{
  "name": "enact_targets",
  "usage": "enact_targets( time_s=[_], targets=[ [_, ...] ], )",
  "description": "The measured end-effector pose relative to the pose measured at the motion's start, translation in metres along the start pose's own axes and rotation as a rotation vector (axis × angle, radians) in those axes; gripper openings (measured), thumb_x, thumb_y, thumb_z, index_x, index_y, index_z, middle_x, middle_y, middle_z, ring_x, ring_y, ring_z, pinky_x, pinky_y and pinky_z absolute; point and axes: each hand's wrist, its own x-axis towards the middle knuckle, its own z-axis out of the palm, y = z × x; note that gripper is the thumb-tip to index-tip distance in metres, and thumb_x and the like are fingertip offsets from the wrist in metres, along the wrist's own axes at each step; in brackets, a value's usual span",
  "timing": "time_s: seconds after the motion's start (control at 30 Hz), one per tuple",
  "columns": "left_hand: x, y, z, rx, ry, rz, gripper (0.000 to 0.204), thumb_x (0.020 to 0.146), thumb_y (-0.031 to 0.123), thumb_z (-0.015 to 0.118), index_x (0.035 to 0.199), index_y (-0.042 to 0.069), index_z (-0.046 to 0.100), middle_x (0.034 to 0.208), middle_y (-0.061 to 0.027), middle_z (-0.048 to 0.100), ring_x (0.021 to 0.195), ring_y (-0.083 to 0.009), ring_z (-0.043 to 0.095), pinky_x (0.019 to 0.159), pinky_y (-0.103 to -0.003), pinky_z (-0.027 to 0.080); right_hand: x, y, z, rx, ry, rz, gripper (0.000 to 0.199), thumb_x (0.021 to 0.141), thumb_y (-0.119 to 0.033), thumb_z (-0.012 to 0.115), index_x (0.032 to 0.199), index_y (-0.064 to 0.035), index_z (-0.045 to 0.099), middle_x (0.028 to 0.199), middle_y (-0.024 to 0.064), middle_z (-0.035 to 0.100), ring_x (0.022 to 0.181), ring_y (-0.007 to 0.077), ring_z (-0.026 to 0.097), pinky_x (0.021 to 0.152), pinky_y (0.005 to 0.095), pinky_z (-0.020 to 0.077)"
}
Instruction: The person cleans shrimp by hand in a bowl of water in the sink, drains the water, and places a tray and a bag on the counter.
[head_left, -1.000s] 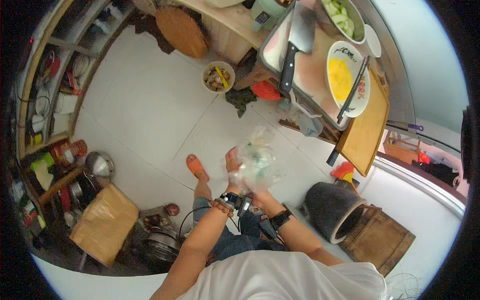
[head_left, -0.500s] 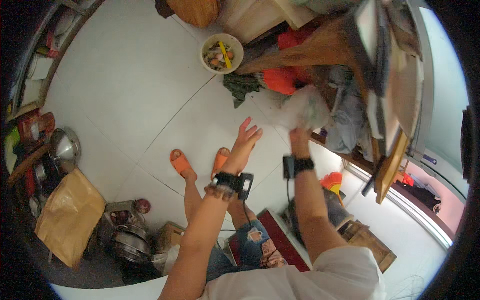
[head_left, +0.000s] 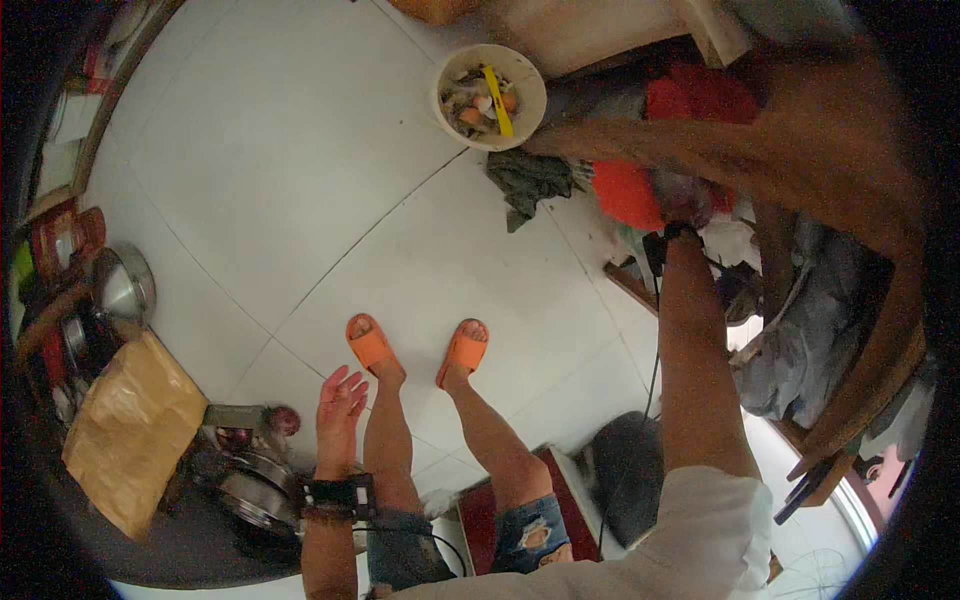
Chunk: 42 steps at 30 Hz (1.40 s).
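My left hand (head_left: pixel 341 408) is held low above the floor, left of my feet. Its fingers are apart and it holds nothing. My right arm stretches forward under the edge of a brown wooden table (head_left: pixel 830 120). The right hand (head_left: pixel 684 212) is among red cloth (head_left: pixel 625 195) and bags there; its fingers are blurred and partly hidden, so I cannot make out what they hold. A dark green cloth (head_left: pixel 530 183) lies on the floor left of that hand. Beyond it stands a white bucket (head_left: pixel 441 100) with scraps, eggshells and a yellow strip inside.
Grey plastic bags (head_left: pixel 800 340) hang by the table at right. At left are a metal bowl (head_left: pixel 123 283), a brown paper sheet (head_left: pixel 135 430) and steel pots (head_left: pixel 258 490). My feet wear orange slippers (head_left: pixel 466 345). A dark round seat (head_left: pixel 622 465) stands below my right arm.
My right hand, earlier at a blurred translucent plastic bag, has moved forward under the table. My left hand has drawn back toward my body and left. The view has shifted.
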Motion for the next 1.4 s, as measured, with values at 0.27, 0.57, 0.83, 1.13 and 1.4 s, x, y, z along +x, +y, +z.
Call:
enact_targets(
  time_s=[0.27,0.57,0.83,1.13,1.4],
  targets=[
    [-0.006,0.006,-0.001,-0.024,0.067,-0.008,0.05,0.089,0.029,0.057,0.128,0.005,0.039,0.121,-0.0115,0.048,0.109,-0.0203,0.049,0.096,-0.033,0.038,-0.03,-0.019,-0.032,0.169,-0.034,-0.162,0.066,0.085,-0.028,0.057,0.137,-0.0031,0.027,0.141,0.0198,0.026,0.13,0.0323,0.027,0.106,0.0468,0.0228],
    [-0.03,0.05,0.0,-0.026,0.081,0.084,0.04,0.089,0.02,0.056,0.122,0.001,0.043,0.116,-0.0102,0.05,0.106,-0.0186,0.051,0.092,-0.029,0.041,-0.111,-0.027,-0.056,0.069,0.263,-0.033,0.075,0.083,-0.026,0.061,0.14,-0.0025,0.019,0.144,0.0222,0.019,0.133,0.0339,0.02,0.108,0.0455,0.0214],
    [-0.089,0.099,0.007,-0.105,0.17,0.184,0.035,0.09,0.019,0.055,0.118,0.001,0.046,0.114,-0.0086,0.051,0.102,-0.0173,0.053,0.088,-0.028,0.043,-0.303,0.025,0.006,-0.105,-0.084,-0.093,0.067,0.081,-0.02,0.061,0.135,0.0034,0.028,0.142,0.0256,0.021,0.133,0.0397,0.016,0.108,0.0472,0.0196],
    [-0.228,0.184,-0.015,-0.08,0.259,0.457,0.033,0.092,0.027,0.051,0.104,-0.003,0.055,0.11,-0.0113,0.058,0.097,-0.0165,0.057,0.081,-0.028,0.045,-0.434,-0.177,-0.132,0.187,-0.644,-0.28,0.045,0.075,-0.025,0.069,0.113,-0.005,0.055,0.111,0.0202,0.056,0.093,0.0274,0.06,0.081,0.0364,0.0483],
    [-0.344,0.306,-0.052,0.125,0.144,0.668,0.031,0.094,0.025,0.047,0.103,-0.003,0.055,0.104,-0.0114,0.061,0.088,-0.0172,0.06,0.076,-0.028,0.047,-0.413,-0.353,-0.285,0.052,-0.068,-0.432,0.025,0.081,-0.027,0.061,0.085,-0.0023,0.066,0.077,0.0158,0.064,0.071,0.0333,0.063,0.062,0.0411,0.0488]
  ],
)
